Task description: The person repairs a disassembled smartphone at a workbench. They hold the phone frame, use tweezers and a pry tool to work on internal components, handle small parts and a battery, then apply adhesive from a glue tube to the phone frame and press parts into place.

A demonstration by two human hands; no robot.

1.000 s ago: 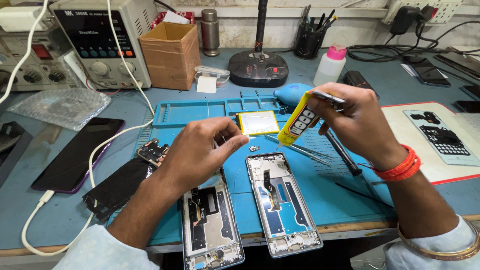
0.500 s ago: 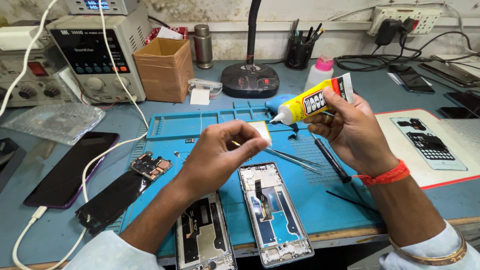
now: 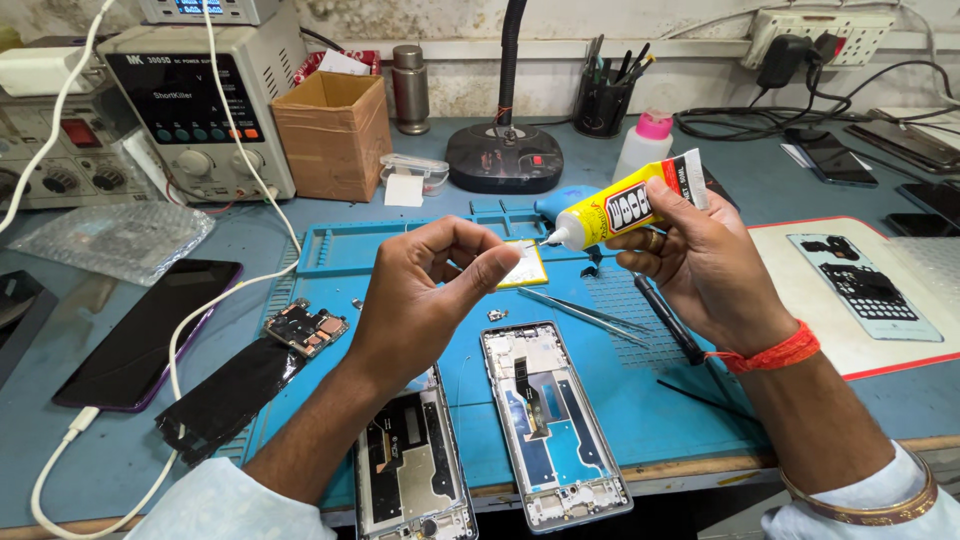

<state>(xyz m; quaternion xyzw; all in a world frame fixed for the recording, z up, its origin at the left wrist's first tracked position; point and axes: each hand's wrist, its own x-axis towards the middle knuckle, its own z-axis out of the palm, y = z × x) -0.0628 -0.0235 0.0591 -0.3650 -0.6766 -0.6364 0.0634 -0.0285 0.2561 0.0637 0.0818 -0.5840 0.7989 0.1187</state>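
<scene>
The right hand [image 3: 700,265] grips a yellow adhesive tube [image 3: 625,208], nozzle pointing left toward the left hand [image 3: 425,295], whose thumb and fingers are pinched together beside the tip; whether they hold the cap is unclear. This looks like readying the glue; next comes careful aiming at an opened phone frame [image 3: 545,420] below both hands. Since the earlier frame, the tube has levelled out and risen.

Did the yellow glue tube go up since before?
Yes. The yellow glue tube in the right hand has lifted up off the blue mat, and now its nozzle points left toward the left hand.
</scene>
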